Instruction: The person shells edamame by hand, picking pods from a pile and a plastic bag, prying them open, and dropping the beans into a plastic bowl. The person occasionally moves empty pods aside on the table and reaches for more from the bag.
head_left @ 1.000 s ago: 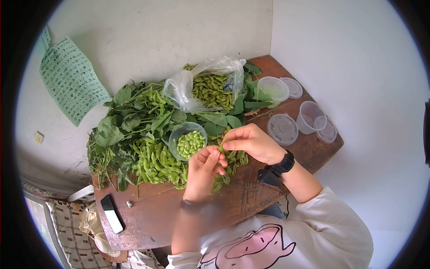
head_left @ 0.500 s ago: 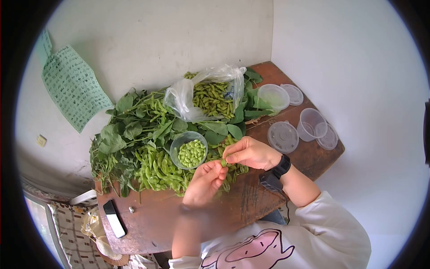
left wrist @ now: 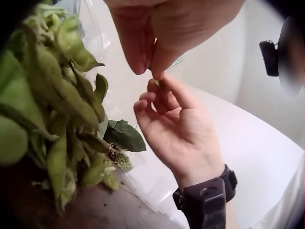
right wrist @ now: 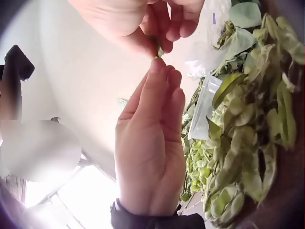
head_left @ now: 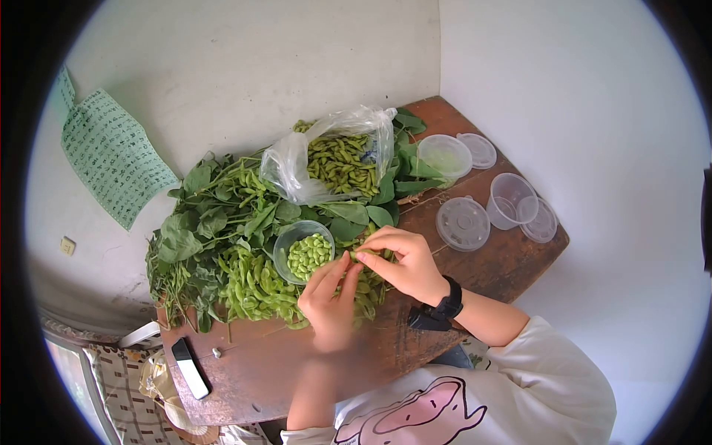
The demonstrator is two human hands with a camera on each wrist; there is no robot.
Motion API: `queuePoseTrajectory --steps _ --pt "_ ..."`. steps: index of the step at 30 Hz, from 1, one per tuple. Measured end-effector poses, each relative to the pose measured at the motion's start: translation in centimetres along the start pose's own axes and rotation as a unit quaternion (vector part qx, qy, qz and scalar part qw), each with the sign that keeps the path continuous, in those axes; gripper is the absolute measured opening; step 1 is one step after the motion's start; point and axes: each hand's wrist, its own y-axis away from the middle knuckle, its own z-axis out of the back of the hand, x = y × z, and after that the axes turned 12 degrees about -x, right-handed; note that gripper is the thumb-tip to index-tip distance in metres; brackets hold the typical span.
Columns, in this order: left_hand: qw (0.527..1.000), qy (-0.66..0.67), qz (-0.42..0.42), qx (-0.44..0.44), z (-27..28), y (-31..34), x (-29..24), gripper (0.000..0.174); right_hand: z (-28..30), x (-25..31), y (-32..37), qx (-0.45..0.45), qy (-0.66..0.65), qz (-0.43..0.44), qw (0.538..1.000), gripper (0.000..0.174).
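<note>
A small green soybean pod (head_left: 355, 256) is between the fingertips of both hands, mostly hidden by them. My right hand (head_left: 404, 265) pinches it between thumb and forefinger, as the right wrist view also shows the pod (right wrist: 159, 49) there. From the other side my left hand (head_left: 326, 300) pinches its end with the fingertips drawn together. Just left of the hands stands a clear round tub (head_left: 279, 261) with shelled green beans (head_left: 309, 256) inside. Loose green pods (head_left: 256, 285) are heaped beside and below the tub, partly behind the left hand.
Leafy bean stalks (head_left: 215, 215) cover the table's back left. An opened plastic bag (head_left: 285, 167) of darker pods lies behind the tub. To the right are an upright clear cup (head_left: 512, 200), another tub (head_left: 445, 156) and lids (head_left: 463, 224). A phone (head_left: 190, 368) lies front left on the wooden table (head_left: 297, 371).
The left hand has turned, its fingers now stretched toward the pod instead of curled below it. Both hands have shifted slightly left in view, still together at the pod.
</note>
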Motion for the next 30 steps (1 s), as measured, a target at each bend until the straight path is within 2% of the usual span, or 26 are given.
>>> queuePoseTrajectory --steps 5,7,8,10,12,14,15,19,24,26,27,29,30 --pt "1.000 0.005 0.003 0.005 0.4 0.1 0.8 0.020 -0.2 0.5 0.3 0.021 -0.034 0.001 0.999 0.009" --pt "1.000 0.014 0.013 0.012 0.6 0.1 1.1 0.020 0.0 0.7 0.3 0.043 -0.090 -0.066 0.993 0.009" --pt "0.998 0.037 0.045 0.023 0.7 0.2 1.3 0.020 0.1 0.6 0.3 0.046 -0.091 -0.069 0.992 0.009" --pt "0.995 0.059 0.078 0.034 0.8 0.0 1.4 0.021 0.3 0.4 0.1 0.074 -0.169 -0.143 0.972 0.010" --pt "0.975 0.142 0.161 0.058 1.0 -0.3 0.9 0.019 0.7 0.6 -0.3 0.090 -0.170 -0.155 0.969 0.010" --pt "0.966 0.152 0.194 0.072 1.1 -0.4 0.9 0.018 0.9 0.9 -0.6 0.103 -0.192 -0.235 0.947 0.011" --pt "0.957 0.162 0.227 0.086 1.1 -0.4 0.9 0.017 1.1 0.9 -0.6 0.101 -0.191 -0.236 0.947 0.011" --pt "0.936 0.215 0.268 0.081 0.8 -0.4 0.7 0.013 1.2 0.8 -0.6 0.119 -0.210 -0.288 0.927 0.015" --pt "0.876 0.315 0.357 0.079 0.6 0.1 1.8 0.018 0.9 -0.2 -0.1 0.116 -0.267 -0.344 0.893 0.016" --pt "0.858 0.346 0.373 0.069 0.7 -0.1 1.8 0.020 0.8 -0.8 -0.1 0.104 -0.316 -0.399 0.854 0.016" --pt "0.839 0.373 0.391 0.060 0.7 -0.1 1.9 0.021 0.8 -0.6 -0.2 0.108 -0.315 -0.398 0.855 0.016" --pt "0.839 0.374 0.391 0.063 0.8 -0.2 1.9 0.022 0.7 -0.2 -0.5 0.113 -0.247 -0.376 0.886 0.015" --pt "0.836 0.373 0.395 0.071 0.8 -0.2 1.8 0.022 0.6 -0.1 -0.4 0.117 -0.246 -0.376 0.886 0.015"
